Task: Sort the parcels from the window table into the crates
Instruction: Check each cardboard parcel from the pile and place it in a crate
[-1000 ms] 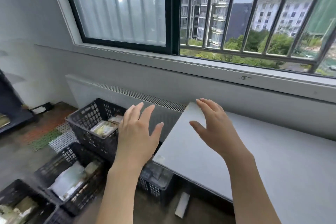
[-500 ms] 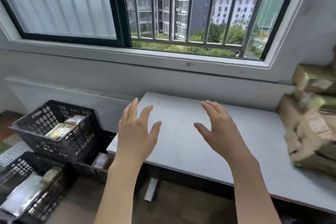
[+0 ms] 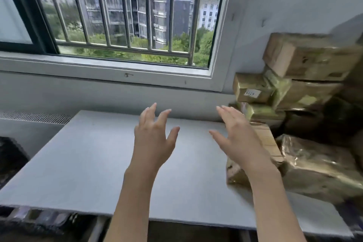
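A pile of brown, tape-wrapped parcels (image 3: 306,88) is stacked on the right end of the grey window table (image 3: 94,163), against the wall. One small parcel (image 3: 253,89) in the pile carries a white label. My left hand (image 3: 155,139) hovers over the middle of the table, fingers spread, holding nothing. My right hand (image 3: 237,141) is raised beside it, fingers straight, just left of the lowest parcels (image 3: 318,167) and partly covering them. A dark crate (image 3: 11,161) shows only as a blurred edge at the far left.
The barred window (image 3: 125,15) and its sill run behind the table. A radiator grille (image 3: 35,117) sits at the back left. The table's front edge crosses the bottom of the view, with dark blurred items (image 3: 39,220) below its left corner.
The view has swung right, away from the crates on the floor towards the parcel pile. Both hands stay raised and spread, now over the table and closer to the parcels.
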Tool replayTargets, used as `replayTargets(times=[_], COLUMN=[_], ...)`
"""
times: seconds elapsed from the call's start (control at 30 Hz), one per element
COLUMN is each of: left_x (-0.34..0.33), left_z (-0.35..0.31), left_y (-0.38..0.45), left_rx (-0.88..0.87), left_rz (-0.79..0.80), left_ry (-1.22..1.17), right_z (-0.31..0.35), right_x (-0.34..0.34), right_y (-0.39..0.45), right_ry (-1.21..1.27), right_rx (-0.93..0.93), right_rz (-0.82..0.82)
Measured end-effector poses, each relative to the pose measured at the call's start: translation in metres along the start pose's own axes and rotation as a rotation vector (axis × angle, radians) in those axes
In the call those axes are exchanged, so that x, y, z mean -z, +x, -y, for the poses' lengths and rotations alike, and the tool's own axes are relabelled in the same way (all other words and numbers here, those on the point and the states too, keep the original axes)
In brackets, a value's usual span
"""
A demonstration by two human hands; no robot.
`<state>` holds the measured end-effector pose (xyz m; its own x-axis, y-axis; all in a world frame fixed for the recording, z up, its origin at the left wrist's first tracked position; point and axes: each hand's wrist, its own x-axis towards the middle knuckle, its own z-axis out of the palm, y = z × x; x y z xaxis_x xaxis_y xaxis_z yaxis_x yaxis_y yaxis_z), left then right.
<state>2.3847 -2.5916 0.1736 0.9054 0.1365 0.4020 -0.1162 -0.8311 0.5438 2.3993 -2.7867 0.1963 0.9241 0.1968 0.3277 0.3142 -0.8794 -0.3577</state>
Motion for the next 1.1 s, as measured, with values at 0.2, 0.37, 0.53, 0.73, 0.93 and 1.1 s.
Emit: replayTargets(times=[0.2,0.37,0.53,0.73,0.93,1.1], left_x=[-0.062,-0.097,-0.138,-0.201,-0.26,-0.279], left_z=[-0.044,-0.058,-0.081,-0.128,-0.162,-0.16], left_y=[0.036,0.068,0.085,0.096,0.079,0.065], left_rx=[-0.099,-0.142,-0.165,-0.107,0.089,0.295], left_rz=[0.114,0.16,0.226,0.346,0.465,0.512], left_ry=[0.001,0.032,0.062,0.083,0.047,0.108], right_z=[-0.074,-0.114,-0.164,-0.242,-0.301,-0.307], right_x=[0.003,-0.001,0.001,0.013,0.009,-0.011], right_y=[0.018,0.032,0.035,0.042,0.04,0.046], right_ry=[-0.016,0.042,0.046,0.042,0.032,0.096], right_rx=[-0.118,-0.221,-0.303,-0.352,-0.36,-0.319], right_rz=[0.014,0.028,0.069,0.172,0.311,0.426])
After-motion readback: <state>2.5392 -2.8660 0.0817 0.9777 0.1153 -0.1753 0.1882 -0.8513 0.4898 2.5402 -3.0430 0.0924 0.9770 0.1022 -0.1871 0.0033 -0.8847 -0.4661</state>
